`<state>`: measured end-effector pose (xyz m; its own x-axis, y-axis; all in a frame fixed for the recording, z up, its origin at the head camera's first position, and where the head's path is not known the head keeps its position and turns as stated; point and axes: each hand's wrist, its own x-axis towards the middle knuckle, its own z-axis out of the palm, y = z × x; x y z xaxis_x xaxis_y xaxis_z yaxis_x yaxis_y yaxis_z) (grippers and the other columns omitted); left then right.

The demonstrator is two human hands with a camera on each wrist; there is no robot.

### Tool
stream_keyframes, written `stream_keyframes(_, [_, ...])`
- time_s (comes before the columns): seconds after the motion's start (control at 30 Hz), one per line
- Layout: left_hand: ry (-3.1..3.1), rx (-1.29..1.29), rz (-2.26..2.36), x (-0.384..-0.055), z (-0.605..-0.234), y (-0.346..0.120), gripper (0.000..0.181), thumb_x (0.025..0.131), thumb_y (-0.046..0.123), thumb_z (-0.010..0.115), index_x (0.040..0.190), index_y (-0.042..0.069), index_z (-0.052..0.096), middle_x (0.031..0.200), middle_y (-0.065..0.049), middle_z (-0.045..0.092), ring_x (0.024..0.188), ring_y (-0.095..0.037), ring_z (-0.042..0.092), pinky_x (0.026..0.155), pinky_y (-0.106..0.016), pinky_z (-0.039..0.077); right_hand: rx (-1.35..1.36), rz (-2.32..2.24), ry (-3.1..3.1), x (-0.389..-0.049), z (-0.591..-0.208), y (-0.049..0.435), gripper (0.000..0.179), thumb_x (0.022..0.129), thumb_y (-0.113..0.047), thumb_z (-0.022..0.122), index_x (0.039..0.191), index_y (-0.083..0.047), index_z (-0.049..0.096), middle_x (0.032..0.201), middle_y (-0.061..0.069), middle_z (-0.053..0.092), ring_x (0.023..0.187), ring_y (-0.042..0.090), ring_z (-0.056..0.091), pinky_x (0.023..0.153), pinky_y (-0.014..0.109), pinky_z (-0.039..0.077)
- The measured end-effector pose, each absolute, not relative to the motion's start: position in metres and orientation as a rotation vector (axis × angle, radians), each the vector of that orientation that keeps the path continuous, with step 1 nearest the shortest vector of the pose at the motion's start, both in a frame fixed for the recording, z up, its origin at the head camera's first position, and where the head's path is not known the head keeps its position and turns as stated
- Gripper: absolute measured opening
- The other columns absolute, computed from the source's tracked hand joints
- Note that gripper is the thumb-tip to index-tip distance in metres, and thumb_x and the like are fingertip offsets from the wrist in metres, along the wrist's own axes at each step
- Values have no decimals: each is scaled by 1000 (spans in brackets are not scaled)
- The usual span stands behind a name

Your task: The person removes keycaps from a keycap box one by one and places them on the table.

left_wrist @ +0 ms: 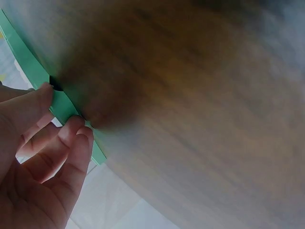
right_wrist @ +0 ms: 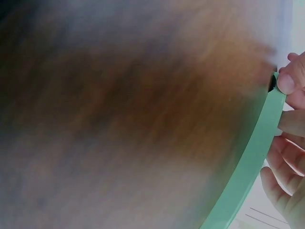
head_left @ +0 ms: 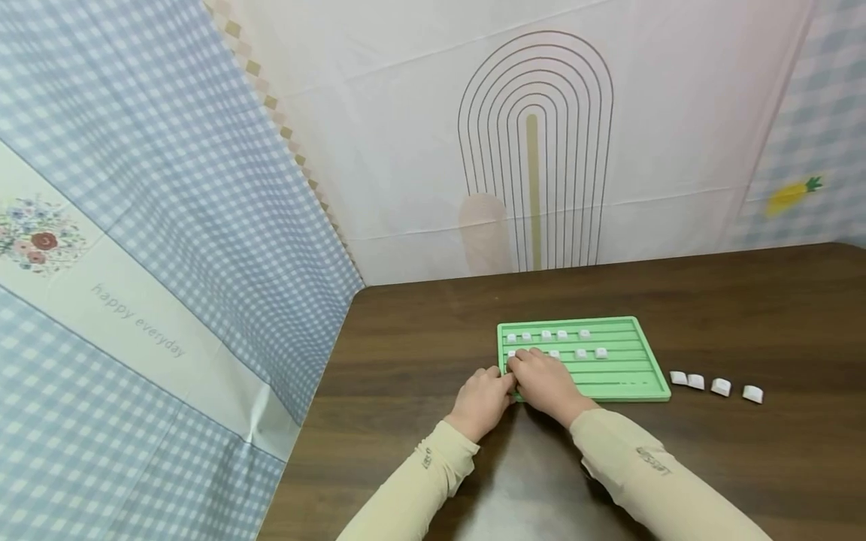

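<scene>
A light green ridged tray point(head_left: 612, 368) lies on the table, with two rows of small white keycaps point(head_left: 562, 335) in its upper part. At its near left corner, my left hand point(head_left: 482, 402) grips the rim; the left wrist view shows thumb and fingers on the green edge point(left_wrist: 66, 106). My right hand point(head_left: 546, 382) reaches over the tray's left side, fingers bent down beside the left hand. It covers part of the second row, and whatever lies beneath its fingertips is hidden. In the right wrist view, fingers point(right_wrist: 281, 183) show beyond the green wall point(right_wrist: 243, 176).
Several loose white keycaps point(head_left: 721, 387) lie in a line on the brown wooden table point(head_left: 406, 323), right of the tray. A white patterned cloth point(head_left: 406, 150) hangs behind the table, and a blue checked cloth point(head_left: 169, 150) hangs along the left side.
</scene>
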<state>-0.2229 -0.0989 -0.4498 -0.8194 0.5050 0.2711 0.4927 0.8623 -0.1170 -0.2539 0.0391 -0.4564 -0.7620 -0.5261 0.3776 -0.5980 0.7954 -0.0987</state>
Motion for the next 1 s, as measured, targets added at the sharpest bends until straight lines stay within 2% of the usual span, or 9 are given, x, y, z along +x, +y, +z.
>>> stream_keyframes(0.17, [-2750, -756, 68, -226, -449, -96, 13, 82, 30, 68, 82, 20, 59, 74, 3, 55, 61, -13, 50, 54, -19, 41, 819, 345, -2639, -254, -451, 56, 4, 82, -8, 64, 86, -9, 65, 85, 5, 62, 79, 22, 59, 61, 33, 50])
stream_keyframes(0.3, [-2776, -751, 69, -228, -447, -94, 17, 82, 31, 67, 79, 19, 56, 73, 2, 53, 63, -14, 50, 55, -20, 41, 795, 366, -2628, -250, -441, 90, 11, 79, -10, 67, 89, -8, 65, 88, 6, 63, 84, 24, 60, 66, 37, 51])
stream_keyframes(0.57, [-2819, -735, 54, -229, -446, -97, 17, 83, 30, 66, 79, 18, 55, 74, 3, 53, 63, -13, 48, 56, -18, 42, 525, 341, -2728, -233, -427, 213, 17, 79, -14, 66, 94, -7, 66, 95, 12, 64, 88, 34, 58, 63, 50, 49])
stream_keyframes(0.73, [-2839, -721, 20, -227, -446, -102, 19, 83, 28, 67, 77, 17, 53, 72, 2, 50, 62, -13, 46, 55, -19, 41, 304, 309, -2910, -226, -432, 276, 21, 81, -15, 63, 97, -1, 65, 94, 19, 62, 83, 37, 56, 61, 50, 45])
stream_keyframes(0.87, [-2847, -739, -18, -225, -447, -102, 19, 83, 27, 66, 76, 16, 52, 71, 2, 49, 61, -13, 44, 54, -20, 39, 212, 296, -3040, -222, -440, 301, 24, 81, -16, 65, 98, 2, 64, 92, 22, 62, 77, 35, 56, 58, 44, 44])
stream_keyframes(1.0, [-2838, -749, -33, -225, -450, -99, 20, 83, 26, 67, 76, 16, 51, 71, 2, 49, 60, -13, 44, 54, -20, 39, 221, 294, -3065, -219, -446, 305, 23, 81, -16, 65, 97, 1, 64, 94, 22, 62, 79, 36, 56, 60, 45, 45])
